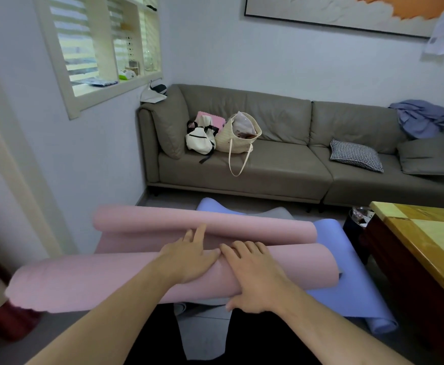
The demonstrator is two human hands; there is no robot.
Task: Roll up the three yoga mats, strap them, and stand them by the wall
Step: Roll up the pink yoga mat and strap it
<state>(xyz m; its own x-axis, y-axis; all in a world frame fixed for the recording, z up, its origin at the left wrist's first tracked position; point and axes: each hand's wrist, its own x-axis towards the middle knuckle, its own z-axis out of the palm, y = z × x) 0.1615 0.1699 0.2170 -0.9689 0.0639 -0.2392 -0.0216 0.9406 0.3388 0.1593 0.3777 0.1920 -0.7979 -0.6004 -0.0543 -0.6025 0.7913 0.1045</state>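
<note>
A person looks down at both bare forearms reaching over a pink mat (136, 280) on the floor. The mat is curled at both ends: a thick roll lies nearest the person, and a thinner roll lies at the far end. The left hand (189, 262) rests flat on the near roll, fingers straight and reaching toward the far roll. The right hand (255, 280) lies just beside it, fingers spread over the top of the near roll and thumb hooked under its near edge. A blue mat (347, 293) lies under the pink one, sticking out to the right, with a grey mat (202, 335) beneath both. Behind them a grey sofa (281, 177) stands against the wall (268, 56), with two bags (223, 135) on its seat. A wooden table (431, 233) stands on the right.
</note>
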